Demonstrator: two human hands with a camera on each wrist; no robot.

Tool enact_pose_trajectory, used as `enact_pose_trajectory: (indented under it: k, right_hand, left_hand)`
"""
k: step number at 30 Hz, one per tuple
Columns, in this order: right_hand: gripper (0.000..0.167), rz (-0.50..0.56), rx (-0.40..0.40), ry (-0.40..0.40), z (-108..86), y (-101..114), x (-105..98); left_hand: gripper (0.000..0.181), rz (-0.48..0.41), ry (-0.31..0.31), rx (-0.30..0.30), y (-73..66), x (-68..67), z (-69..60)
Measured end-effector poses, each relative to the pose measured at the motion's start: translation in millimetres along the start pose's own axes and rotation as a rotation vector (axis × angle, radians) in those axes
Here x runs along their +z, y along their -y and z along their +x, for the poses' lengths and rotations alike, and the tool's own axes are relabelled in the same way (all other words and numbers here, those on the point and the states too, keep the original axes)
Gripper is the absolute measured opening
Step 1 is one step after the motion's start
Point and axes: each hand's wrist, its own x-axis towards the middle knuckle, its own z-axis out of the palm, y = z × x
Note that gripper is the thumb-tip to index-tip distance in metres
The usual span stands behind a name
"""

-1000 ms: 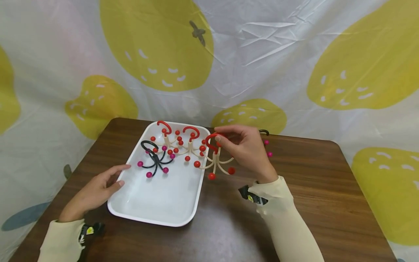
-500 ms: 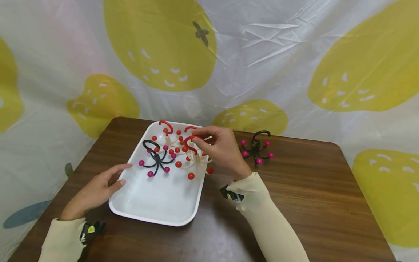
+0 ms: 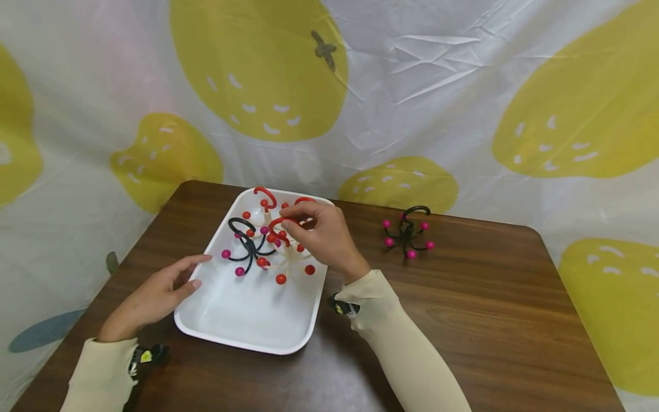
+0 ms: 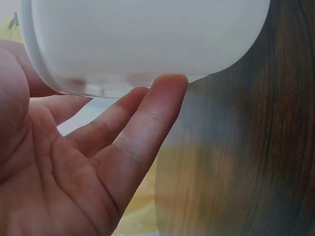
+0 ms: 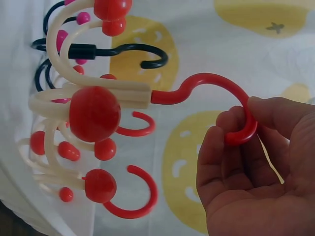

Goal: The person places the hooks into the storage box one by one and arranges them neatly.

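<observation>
My right hand [image 3: 329, 234] pinches the red hook of a cream multi-arm hanger [image 3: 290, 262] between thumb and fingers. This hanger has red balls on its arm tips and hangs upright over the white tray [image 3: 231, 341]. Beside it in the tray, a black hanger [image 3: 250, 247] with magenta balls stands hook up. Farther back are two more cream hangers with red hooks; one [image 3: 266, 217] shows, the other is mostly behind my right hand. My left hand [image 3: 154, 297] touches the tray's left side, its fingers [image 4: 160, 108] rather straight against the outer wall.
Another black hanger [image 3: 408, 234] with magenta balls stands on the brown wooden table [image 3: 463, 297], right of the tray. A white curtain [image 3: 422, 114] with yellow fruit prints hangs behind the table.
My right hand has carried the cream hanger leftward from beside the tray to over its inside. The black hanger on the table has come into full view. My left hand stays at the tray.
</observation>
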Motion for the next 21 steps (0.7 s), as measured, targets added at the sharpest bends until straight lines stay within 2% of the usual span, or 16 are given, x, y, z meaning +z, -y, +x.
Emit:
enact_pose_trajectory:
  k: [7,15,21]
  right_hand:
    - [0.017,0.013,0.054,0.035,-0.5,-8,6]
    - [0.017,-0.008,0.112,0.075,-4.9,-19,12]
    - [0.018,-0.024,0.116,0.077,-8.0,-28,12]
  left_hand:
    - [0.056,-0.005,0.001,0.013,-0.1,-0.8,0.9]
    - [0.057,-0.022,0.004,-0.008,-0.3,0.5,0.6]
    - [0.057,-0.019,0.009,-0.016,-0.1,0.5,0.4]
